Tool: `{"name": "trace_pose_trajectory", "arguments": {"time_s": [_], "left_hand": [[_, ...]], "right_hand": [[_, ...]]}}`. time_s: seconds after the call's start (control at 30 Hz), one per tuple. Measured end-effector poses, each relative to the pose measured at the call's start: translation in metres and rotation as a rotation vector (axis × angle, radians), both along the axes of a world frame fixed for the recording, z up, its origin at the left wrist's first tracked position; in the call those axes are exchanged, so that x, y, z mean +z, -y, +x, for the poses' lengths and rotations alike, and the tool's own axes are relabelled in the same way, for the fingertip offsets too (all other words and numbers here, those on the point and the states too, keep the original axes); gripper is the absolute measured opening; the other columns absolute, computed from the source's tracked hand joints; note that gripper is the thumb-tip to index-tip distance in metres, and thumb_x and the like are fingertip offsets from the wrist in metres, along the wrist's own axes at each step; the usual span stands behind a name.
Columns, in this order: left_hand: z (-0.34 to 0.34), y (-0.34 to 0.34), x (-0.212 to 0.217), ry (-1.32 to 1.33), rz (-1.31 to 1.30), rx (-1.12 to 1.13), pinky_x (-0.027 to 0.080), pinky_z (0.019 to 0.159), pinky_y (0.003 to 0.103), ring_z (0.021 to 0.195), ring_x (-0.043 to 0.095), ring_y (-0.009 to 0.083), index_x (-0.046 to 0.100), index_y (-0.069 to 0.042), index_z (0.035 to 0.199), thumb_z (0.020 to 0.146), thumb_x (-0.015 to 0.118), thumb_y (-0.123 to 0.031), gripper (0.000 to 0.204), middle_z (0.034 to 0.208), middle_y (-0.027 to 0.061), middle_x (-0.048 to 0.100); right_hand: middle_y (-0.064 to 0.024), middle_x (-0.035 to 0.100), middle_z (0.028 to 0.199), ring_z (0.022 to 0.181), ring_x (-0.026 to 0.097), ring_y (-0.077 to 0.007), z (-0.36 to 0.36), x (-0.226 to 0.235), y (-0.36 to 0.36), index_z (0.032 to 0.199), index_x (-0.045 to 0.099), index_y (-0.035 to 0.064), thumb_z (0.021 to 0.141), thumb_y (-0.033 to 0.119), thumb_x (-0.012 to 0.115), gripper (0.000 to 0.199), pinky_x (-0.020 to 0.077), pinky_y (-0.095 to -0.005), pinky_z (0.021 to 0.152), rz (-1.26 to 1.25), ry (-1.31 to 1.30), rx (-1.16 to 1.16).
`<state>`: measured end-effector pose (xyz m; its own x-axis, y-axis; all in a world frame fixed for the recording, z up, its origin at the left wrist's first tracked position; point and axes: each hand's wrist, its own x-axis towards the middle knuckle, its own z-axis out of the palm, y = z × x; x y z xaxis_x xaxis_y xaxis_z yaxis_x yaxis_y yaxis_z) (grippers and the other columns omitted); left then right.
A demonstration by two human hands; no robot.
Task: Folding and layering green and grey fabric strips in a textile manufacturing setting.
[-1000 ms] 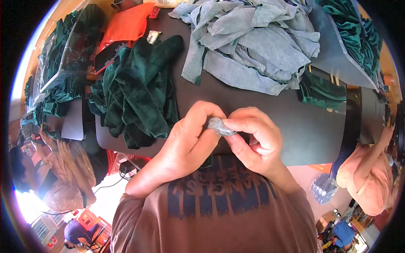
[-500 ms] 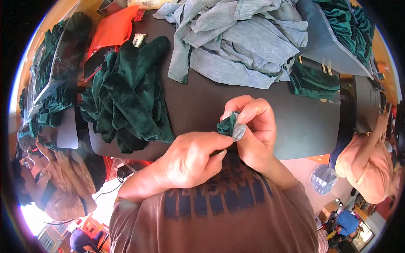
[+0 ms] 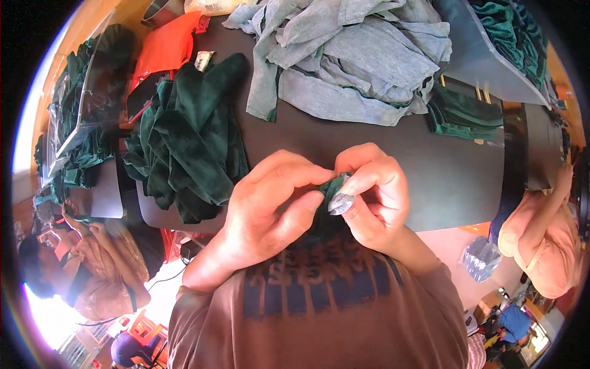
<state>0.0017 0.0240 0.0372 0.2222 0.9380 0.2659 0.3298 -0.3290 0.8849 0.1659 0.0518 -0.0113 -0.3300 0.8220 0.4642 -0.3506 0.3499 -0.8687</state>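
Just in front of my chest, both hands work on a small piece of green velvet fabric [image 3: 334, 187] with a grey backing. My right hand [image 3: 380, 194] pinches it between thumb and bent fingers, and the grey side shows over the thumb. At its left edge is my left hand [image 3: 264, 206], with index finger and thumb closed about the green side. The fingers cover part of the piece. To the left, a heap of dark green velvet pieces [image 3: 190, 135] lies on the dark table [image 3: 424, 178].
A large pile of grey cloth [image 3: 362, 67] with green edges lies at the back. Folded green pieces [image 3: 465, 114] sit at the right, by a clear panel [image 3: 491, 61]. An orange-red bag [image 3: 166, 49] lies far left. Co-workers [image 3: 544, 246] sit on both sides.
My left hand has shifted up, from the fabric's lower edge to its left and upper edge. The small piece has turned and sits slightly lower in my right hand.
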Motion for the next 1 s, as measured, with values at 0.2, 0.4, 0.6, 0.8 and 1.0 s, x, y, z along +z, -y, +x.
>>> {"name": "trace_pose_trajectory", "arguments": {"time_s": [0.2, 0.4, 0.6, 0.8, 1.0], "left_hand": [[0.004, -0.001, -0.007, -0.188, 0.075, 0.089, 0.045, 0.053, 0.032, 0.061, 0.055, 0.0260, 0.056, -0.002, 0.083, 0.065, 0.058, 0.007, 0.021, 0.073, 0.0098, 0.057], [0.003, -0.003, -0.024, -0.136, 0.299, 0.242, 0.043, 0.050, 0.033, 0.057, 0.054, 0.0254, 0.054, -0.002, 0.079, 0.062, 0.057, 0.007, 0.020, 0.067, 0.0083, 0.054], [0.003, -0.008, -0.022, -0.173, 0.324, 0.267, 0.042, 0.049, 0.032, 0.056, 0.052, 0.0246, 0.053, -0.003, 0.078, 0.059, 0.054, 0.008, 0.022, 0.067, 0.0079, 0.053], [-0.002, -0.005, -0.023, -0.064, 0.172, 0.166, 0.040, 0.051, 0.031, 0.056, 0.050, 0.0228, 0.053, -0.002, 0.078, 0.064, 0.052, 0.005, 0.016, 0.067, 0.0080, 0.051], [-0.003, 0.001, -0.022, 0.520, -0.381, 0.020, 0.035, 0.055, 0.025, 0.061, 0.042, 0.0135, 0.051, -0.001, 0.084, 0.078, 0.051, -0.004, 0.007, 0.074, 0.0049, 0.048]], "right_hand": [[-0.0123, 0.052, 0.090, 0.070, 0.050, -0.0177, -0.002, 0.001, 0.001, 0.097, 0.053, 0.0016, 0.072, -0.005, 0.057, 0.026, 0.0420, -0.0279, 0.063, -0.053, 0.071, -0.048], [-0.0134, 0.052, 0.097, 0.086, 0.053, -0.0225, -0.002, 0.006, -0.007, 0.098, 0.054, 0.0016, 0.072, 0.000, 0.057, 0.026, 0.0418, -0.0308, 0.077, -0.050, 0.105, 0.133], [-0.0115, 0.051, 0.096, 0.084, 0.051, -0.0186, -0.004, 0.005, -0.004, 0.096, 0.054, 0.0024, 0.073, -0.003, 0.057, 0.024, 0.0404, -0.0265, 0.075, -0.140, 0.107, 0.139], [-0.0059, 0.045, 0.093, 0.081, 0.045, -0.0116, -0.005, 0.001, -0.004, 0.093, 0.050, 0.0031, 0.078, -0.002, 0.055, 0.017, 0.0371, -0.0230, 0.072, -0.363, -0.117, 0.272], [-0.0086, 0.047, 0.093, 0.080, 0.048, -0.0116, -0.006, 0.002, -0.008, 0.093, 0.046, 0.0068, 0.082, 0.008, 0.059, 0.017, 0.0406, -0.0249, 0.071, -0.461, -0.234, 0.288]]}}
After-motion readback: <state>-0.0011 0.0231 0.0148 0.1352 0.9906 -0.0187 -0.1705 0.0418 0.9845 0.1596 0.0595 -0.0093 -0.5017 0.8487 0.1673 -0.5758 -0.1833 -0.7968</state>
